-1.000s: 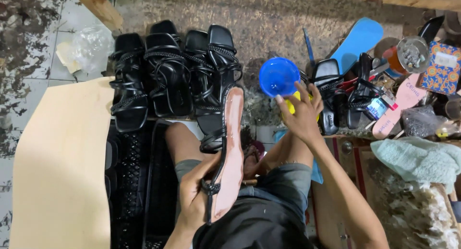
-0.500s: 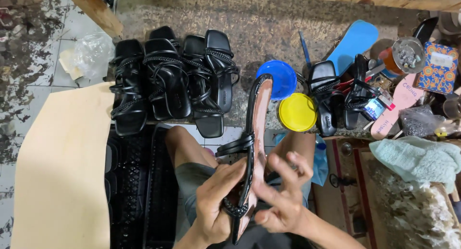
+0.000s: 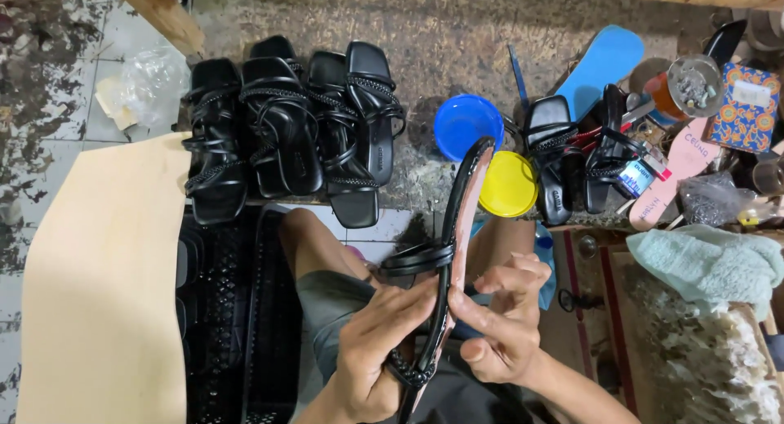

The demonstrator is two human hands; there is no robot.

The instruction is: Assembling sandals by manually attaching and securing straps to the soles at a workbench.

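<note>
Left hand (image 3: 380, 350) and right hand (image 3: 502, 322) both grip 1 black strappy sandal (image 3: 449, 261) edge-on, near a yellow lid (image 3: 508, 185)

Left hand (image 3: 380, 346) and right hand (image 3: 502, 322) curled together, fingers bent.

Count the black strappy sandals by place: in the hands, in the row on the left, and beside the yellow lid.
In the hands, one sandal: 1
Left row: 4
Beside the yellow lid, right group: 2
Total: 7
</note>
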